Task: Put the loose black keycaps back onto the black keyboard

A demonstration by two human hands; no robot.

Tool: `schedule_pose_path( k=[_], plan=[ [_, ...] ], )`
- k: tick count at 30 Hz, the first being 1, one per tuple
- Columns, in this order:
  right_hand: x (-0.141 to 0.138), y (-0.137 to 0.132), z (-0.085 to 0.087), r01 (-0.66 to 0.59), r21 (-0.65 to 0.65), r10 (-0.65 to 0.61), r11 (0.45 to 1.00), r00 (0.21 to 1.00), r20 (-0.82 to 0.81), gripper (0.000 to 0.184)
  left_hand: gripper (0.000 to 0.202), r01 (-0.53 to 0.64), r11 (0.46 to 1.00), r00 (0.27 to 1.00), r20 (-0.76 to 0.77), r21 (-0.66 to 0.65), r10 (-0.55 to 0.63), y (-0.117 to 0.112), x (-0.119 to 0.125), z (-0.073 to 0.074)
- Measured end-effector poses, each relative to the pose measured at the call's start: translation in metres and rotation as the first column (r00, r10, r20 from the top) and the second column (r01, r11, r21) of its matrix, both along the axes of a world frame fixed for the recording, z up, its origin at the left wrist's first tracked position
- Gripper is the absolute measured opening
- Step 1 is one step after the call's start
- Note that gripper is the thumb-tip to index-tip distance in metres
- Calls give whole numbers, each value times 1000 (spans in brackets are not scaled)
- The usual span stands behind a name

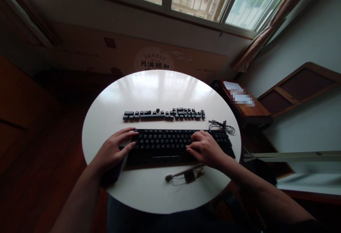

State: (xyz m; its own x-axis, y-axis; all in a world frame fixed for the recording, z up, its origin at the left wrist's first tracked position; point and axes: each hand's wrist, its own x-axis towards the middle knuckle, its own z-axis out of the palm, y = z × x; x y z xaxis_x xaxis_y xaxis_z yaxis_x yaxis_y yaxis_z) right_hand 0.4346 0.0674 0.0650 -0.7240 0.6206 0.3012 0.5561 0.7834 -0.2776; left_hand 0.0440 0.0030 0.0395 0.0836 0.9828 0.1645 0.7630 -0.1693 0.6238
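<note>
A black keyboard [160,141] lies across the round table in front of me. Its lower rows are bare of keycaps, and a long wire bar [165,158] shows there. My left hand [113,147] rests at the keyboard's left end, fingers stretched and thumb apart, tips touching the edge. Over the keys on the right side is my right hand [206,147], thumb and index finger drawn together; what lies between them is hidden. Behind the keyboard, loose black keycaps [183,113] are laid out in rough rows, including a long space bar [152,117].
A coiled black cable [222,126] lies at the keyboard's back right. In front are a small brush [169,178] and a wire tool with a black block [189,176]. Something dark [110,174] sits under my left wrist. The white table [149,91] stands near a window; a wooden stand [247,110] is right.
</note>
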Motion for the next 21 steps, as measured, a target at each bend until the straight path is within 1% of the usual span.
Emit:
schedule_pose_path(
  k=[1, 3, 6, 8, 11, 14, 17, 21],
  plan=[
    [2, 2, 4, -7, -35, 6, 999, 1000, -7, 15, 55, 0, 1000, 1000, 1, -2, 0, 0, 0, -1],
    [6, 12, 13, -4, -82, -4, 997, 996, -94, 18, 54, 3, 1000, 1000, 3, -1, -3, 0, -1, -2],
    [11, 40, 27, 92, -90, -113, 992, 959, -260, 20, 53, 5, 1000, 1000, 4, 7, -5, 0, -1, -2],
    [10, 64, 36, 154, -78, -170, 985, 948, -270, 17, 54, 2, 1000, 1000, -2, 14, -2, 0, -1, -3],
    [-2, 101, 47, 165, -83, -177, 983, 969, -173, 15, 55, -3, 1000, 1000, -3, 19, 3, 0, -1, -2],
    [-25, 133, 52, 152, -133, -163, 979, 984, -77, 15, 56, -2, 1000, 1000, 1, 20, 2, -1, -2, -2],
    [-54, 157, 52, 153, -181, -150, 971, 988, 30, 18, 55, 0, 1000, 1000, 2, 26, 0, -2, -2, -2],
    [-89, 176, 46, 153, -245, -104, 957, 974, 203, 23, 52, 1, 999, 1000, 21, 37, -2, -3, -2, -4]
  ],
)
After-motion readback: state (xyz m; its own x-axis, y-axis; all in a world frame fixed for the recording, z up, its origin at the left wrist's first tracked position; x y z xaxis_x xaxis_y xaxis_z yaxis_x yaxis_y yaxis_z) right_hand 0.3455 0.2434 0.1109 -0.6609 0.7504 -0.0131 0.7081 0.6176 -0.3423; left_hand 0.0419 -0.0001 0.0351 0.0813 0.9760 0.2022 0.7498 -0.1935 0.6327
